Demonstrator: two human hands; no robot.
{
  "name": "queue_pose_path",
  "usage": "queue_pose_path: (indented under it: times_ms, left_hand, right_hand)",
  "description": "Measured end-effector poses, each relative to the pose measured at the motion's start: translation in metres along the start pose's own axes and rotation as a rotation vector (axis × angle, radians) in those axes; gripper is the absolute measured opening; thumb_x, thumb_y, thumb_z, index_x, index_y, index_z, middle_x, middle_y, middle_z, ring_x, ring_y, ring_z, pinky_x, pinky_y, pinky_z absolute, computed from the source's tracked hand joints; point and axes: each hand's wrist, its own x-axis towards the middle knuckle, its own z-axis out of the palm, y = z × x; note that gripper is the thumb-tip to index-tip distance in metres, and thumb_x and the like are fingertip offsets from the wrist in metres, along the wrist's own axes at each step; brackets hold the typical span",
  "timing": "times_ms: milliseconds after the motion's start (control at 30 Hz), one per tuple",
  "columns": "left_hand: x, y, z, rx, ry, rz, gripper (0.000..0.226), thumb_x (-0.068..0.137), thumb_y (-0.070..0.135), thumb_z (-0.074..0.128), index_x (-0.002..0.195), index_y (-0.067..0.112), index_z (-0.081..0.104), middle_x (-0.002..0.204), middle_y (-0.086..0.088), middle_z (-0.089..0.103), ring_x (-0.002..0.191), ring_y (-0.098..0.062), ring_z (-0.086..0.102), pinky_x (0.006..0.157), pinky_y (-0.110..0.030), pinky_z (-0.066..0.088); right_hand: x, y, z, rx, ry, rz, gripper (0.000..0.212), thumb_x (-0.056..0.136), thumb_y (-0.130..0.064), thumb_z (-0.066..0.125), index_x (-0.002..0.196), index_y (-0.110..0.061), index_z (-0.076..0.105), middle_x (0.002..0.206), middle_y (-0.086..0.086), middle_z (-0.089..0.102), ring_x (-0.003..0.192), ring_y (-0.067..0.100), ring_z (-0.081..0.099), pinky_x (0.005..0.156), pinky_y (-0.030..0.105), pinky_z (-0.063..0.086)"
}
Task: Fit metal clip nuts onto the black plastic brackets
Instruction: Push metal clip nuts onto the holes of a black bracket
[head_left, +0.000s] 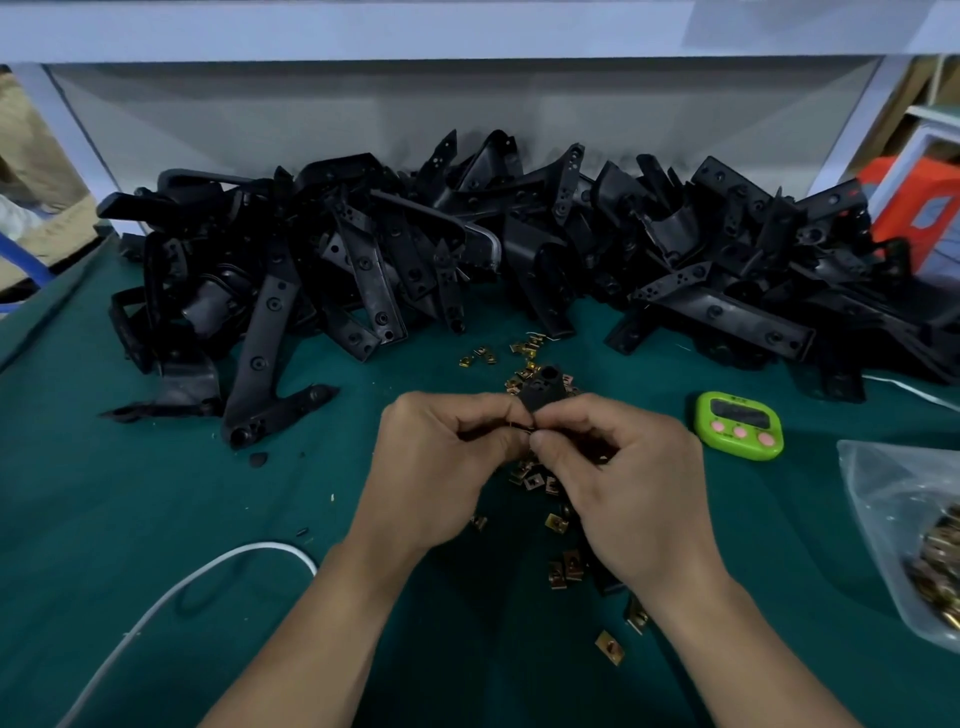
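Observation:
My left hand (441, 467) and my right hand (618, 483) meet above the middle of the green table. Together they grip one black plastic bracket (543, 389), whose top end sticks up between the fingertips. A thin metal clip nut edge (524, 428) shows where the thumbs pinch together; most of it is hidden by the fingers. Several brass-coloured clip nuts (563, 569) lie loose on the cloth under and behind the hands. A long heap of black brackets (467, 249) fills the back of the table.
A green timer (740, 426) sits right of the hands. A clear plastic bag of clip nuts (914, 535) lies at the right edge. A white cable (171, 597) curves across the near left. An orange box (914, 208) stands at the far right.

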Motion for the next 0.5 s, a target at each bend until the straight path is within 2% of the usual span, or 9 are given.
queue_pose_path:
  times_ms: [67, 200, 267, 367, 500]
  left_hand:
    - [-0.0024, 0.0021, 0.003, 0.004, -0.001, 0.019, 0.03, 0.086, 0.003, 0.075, 0.074, 0.03, 0.075, 0.064, 0.01, 0.066, 0.061, -0.005, 0.058, 0.056, -0.024, 0.049]
    - [-0.004, 0.0023, 0.0063, 0.056, -0.008, 0.041, 0.025, 0.089, 0.002, 0.071, 0.076, 0.023, 0.075, 0.067, 0.004, 0.07, 0.067, -0.022, 0.067, 0.061, -0.033, 0.057]
    - [-0.0046, 0.0024, 0.0065, 0.07, 0.013, 0.05, 0.025, 0.089, 0.001, 0.072, 0.075, 0.022, 0.074, 0.066, 0.006, 0.069, 0.065, -0.016, 0.067, 0.06, -0.029, 0.057]
    - [-0.0048, 0.0047, 0.0083, 0.042, 0.025, 0.03, 0.026, 0.088, -0.001, 0.073, 0.076, 0.022, 0.075, 0.066, 0.012, 0.07, 0.064, -0.001, 0.064, 0.062, -0.019, 0.053]
    - [-0.0009, 0.0058, 0.0083, -0.104, 0.07, -0.06, 0.029, 0.083, -0.004, 0.077, 0.08, 0.024, 0.079, 0.076, 0.006, 0.078, 0.071, -0.006, 0.073, 0.066, -0.018, 0.055]
  right_hand:
    - [0.0005, -0.0004, -0.0007, 0.003, 0.023, -0.009, 0.02, 0.086, -0.011, 0.081, 0.088, -0.03, 0.079, 0.08, -0.019, 0.074, 0.074, 0.004, 0.072, 0.063, 0.012, 0.053]
    - [0.0007, 0.0, 0.001, 0.022, 0.038, -0.002, 0.019, 0.086, -0.009, 0.08, 0.082, -0.028, 0.077, 0.074, -0.016, 0.074, 0.068, 0.007, 0.071, 0.06, 0.017, 0.054]
    - [0.0003, -0.0003, 0.0023, 0.037, 0.033, 0.007, 0.02, 0.086, -0.008, 0.079, 0.081, -0.027, 0.077, 0.073, -0.015, 0.073, 0.067, 0.009, 0.07, 0.059, 0.017, 0.053]
    - [0.0015, -0.0012, 0.001, 0.066, 0.02, 0.028, 0.023, 0.086, -0.007, 0.078, 0.08, -0.029, 0.076, 0.07, -0.016, 0.072, 0.062, 0.007, 0.068, 0.056, 0.012, 0.049]
    - [0.0047, -0.0021, -0.0032, 0.029, -0.006, 0.033, 0.025, 0.084, -0.009, 0.08, 0.087, -0.034, 0.076, 0.079, -0.019, 0.075, 0.074, 0.003, 0.072, 0.065, 0.012, 0.052]
